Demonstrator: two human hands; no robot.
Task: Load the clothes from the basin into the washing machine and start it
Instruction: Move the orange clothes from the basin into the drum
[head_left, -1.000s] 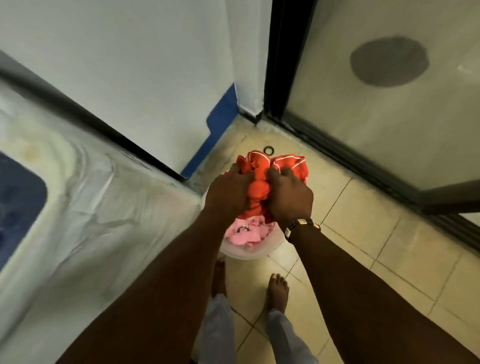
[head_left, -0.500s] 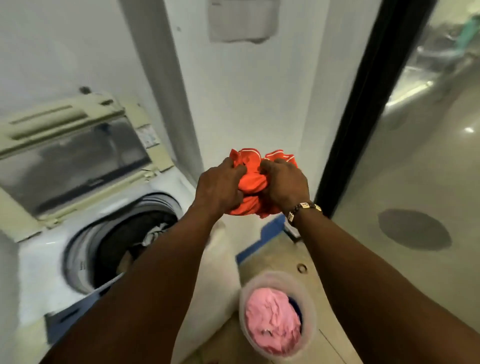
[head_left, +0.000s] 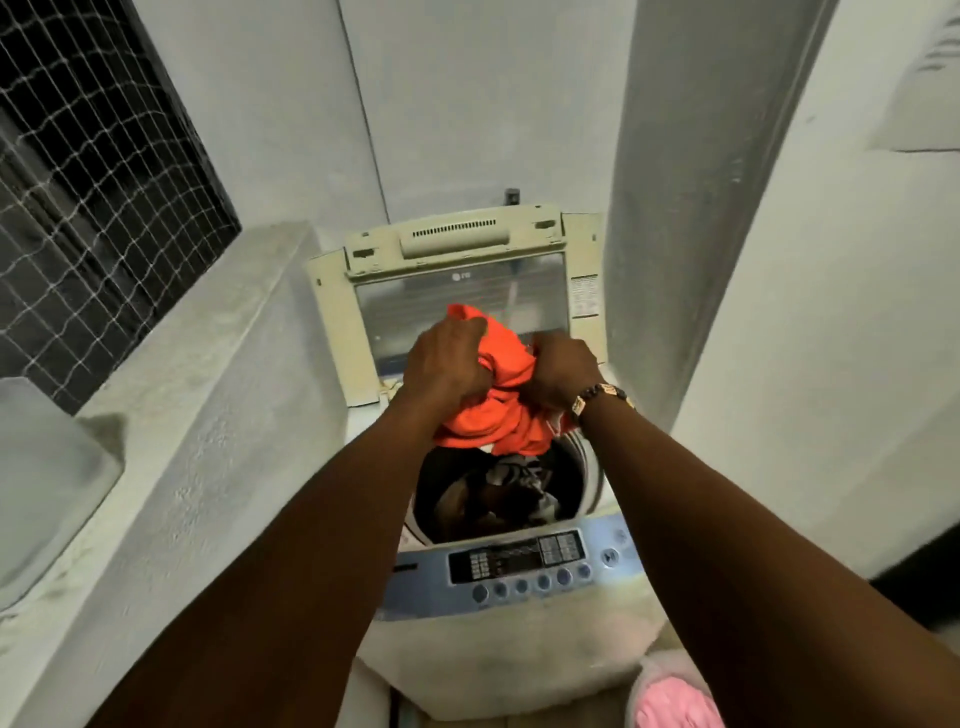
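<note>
Both hands were closed on an orange garment (head_left: 498, 410) in the middle of the frame: the left hand (head_left: 447, 364) gripped its left side, the right hand (head_left: 563, 371) its right side, with a watch (head_left: 597, 397) on that wrist. The garment hung bunched over the open drum (head_left: 498, 493) of the washer (head_left: 509, 623), not yet inside. Dark and striped clothes (head_left: 511, 486) already lay in the drum below it. The lid (head_left: 457, 291) stood open behind the hands, and the garment hid its lower middle part. A small logo on the lid and a sticker (head_left: 584, 297) at its right edge were too blurred to read. The control panel (head_left: 519, 564) with its round buttons was near the bottom centre, its markings also unreadable. A concrete ledge (head_left: 208, 364) ran along the left, under a mesh window (head_left: 93, 171) in the upper left. At the lower right, the basin (head_left: 657, 675) with pink cloth (head_left: 670, 704) was cut off by the right arm and the frame edge.
</note>
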